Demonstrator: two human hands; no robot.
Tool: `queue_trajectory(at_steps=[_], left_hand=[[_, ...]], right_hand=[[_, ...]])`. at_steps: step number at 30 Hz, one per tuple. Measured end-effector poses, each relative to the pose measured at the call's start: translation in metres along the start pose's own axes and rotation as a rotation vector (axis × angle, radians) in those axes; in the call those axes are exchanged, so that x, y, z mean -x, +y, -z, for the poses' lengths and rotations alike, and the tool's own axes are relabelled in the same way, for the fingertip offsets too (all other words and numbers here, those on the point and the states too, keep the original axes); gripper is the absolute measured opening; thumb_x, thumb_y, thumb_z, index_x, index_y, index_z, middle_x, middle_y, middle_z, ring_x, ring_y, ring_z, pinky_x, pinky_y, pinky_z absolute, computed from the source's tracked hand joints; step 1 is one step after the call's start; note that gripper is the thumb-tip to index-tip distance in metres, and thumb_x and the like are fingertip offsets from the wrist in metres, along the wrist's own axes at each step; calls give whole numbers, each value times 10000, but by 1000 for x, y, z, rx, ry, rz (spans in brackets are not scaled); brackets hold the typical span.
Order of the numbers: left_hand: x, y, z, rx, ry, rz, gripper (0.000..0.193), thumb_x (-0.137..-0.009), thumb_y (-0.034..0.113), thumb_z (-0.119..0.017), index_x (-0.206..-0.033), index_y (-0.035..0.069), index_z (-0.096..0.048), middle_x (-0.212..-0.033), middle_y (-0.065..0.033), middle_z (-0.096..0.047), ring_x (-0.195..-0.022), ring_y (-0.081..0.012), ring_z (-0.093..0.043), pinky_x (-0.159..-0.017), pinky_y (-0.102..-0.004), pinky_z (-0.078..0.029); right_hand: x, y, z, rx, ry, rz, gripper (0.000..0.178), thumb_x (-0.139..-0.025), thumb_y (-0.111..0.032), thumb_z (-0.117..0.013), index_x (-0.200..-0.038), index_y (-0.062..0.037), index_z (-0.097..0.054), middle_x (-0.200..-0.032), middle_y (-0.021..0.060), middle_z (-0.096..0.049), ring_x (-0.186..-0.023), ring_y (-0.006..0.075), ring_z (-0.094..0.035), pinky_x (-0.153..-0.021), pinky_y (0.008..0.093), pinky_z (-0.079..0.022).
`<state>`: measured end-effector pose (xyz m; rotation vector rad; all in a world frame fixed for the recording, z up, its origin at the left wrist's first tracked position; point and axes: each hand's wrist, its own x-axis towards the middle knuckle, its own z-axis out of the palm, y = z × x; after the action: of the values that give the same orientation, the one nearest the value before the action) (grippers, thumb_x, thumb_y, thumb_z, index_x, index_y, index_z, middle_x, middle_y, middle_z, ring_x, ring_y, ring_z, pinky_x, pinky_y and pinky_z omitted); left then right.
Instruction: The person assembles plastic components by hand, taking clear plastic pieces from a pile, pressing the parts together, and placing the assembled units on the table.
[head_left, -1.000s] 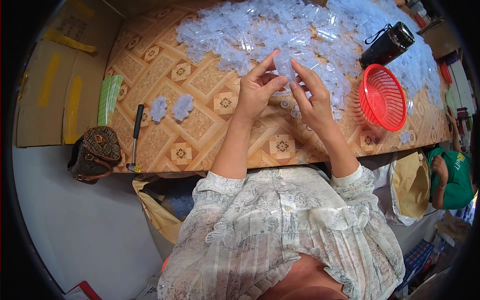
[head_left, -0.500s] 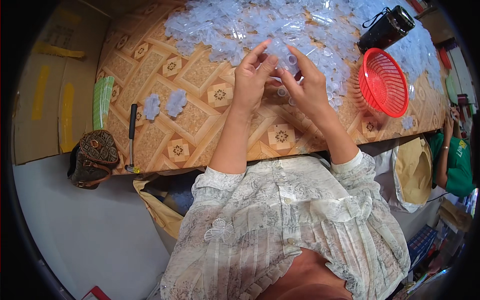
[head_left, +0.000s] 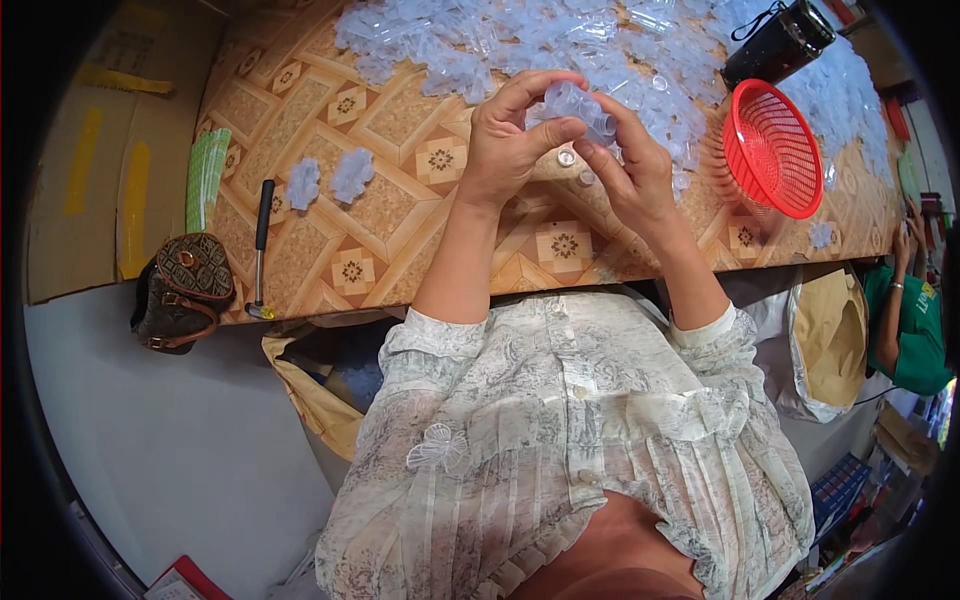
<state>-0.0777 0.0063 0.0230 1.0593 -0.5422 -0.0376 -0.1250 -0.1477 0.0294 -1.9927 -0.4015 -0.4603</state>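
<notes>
Between my two hands, above the table, is a translucent bluish plastic piece with rounded, tube-like lobes. My left hand closes on its left side, with the thumb laid along the near side and the fingers behind. My right hand grips its right end between thumb and fingers. Part of the piece is hidden by the fingers. Just below it on the table lie small clear round caps. Beyond my hands spreads a large heap of similar translucent plastic pieces.
Two lobed plastic pieces lie to the left, near a hammer, a green checked sheet and a brown patterned bag. A red basket and black bottle stand right. A person in green works at far right.
The plastic piece has turned between my hands, so its lobes now show more plainly. My left thumb has swung to point right along it. The whole view has shifted slightly.
</notes>
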Motion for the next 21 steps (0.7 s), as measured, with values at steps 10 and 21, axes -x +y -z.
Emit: queue_trajectory(at_steps=[10, 21], left_hand=[[3, 13, -17, 20, 180, 101, 342, -803, 73, -713, -1122, 13, -606, -954, -36, -630, -869, -81, -566, -767, -229, -456], [53, 14, 22, 205, 396, 233, 281, -914, 210, -586, -1122, 23, -563, -1037, -120, -641, -942, -261, -640, -777, -342, -540]], right_hand=[[4, -6, -11, -320, -14, -257, 445, -876, -207, -614, -1244, -4, -467, -862, 132, -660, -727, 188, -636, -651, 304, -502], [7, -21, 14, 102, -169, -73, 383, -877, -243, -593, -1191, -32, -530, -939, 192, -642, -840, 334, -632, -751, 389, -500]])
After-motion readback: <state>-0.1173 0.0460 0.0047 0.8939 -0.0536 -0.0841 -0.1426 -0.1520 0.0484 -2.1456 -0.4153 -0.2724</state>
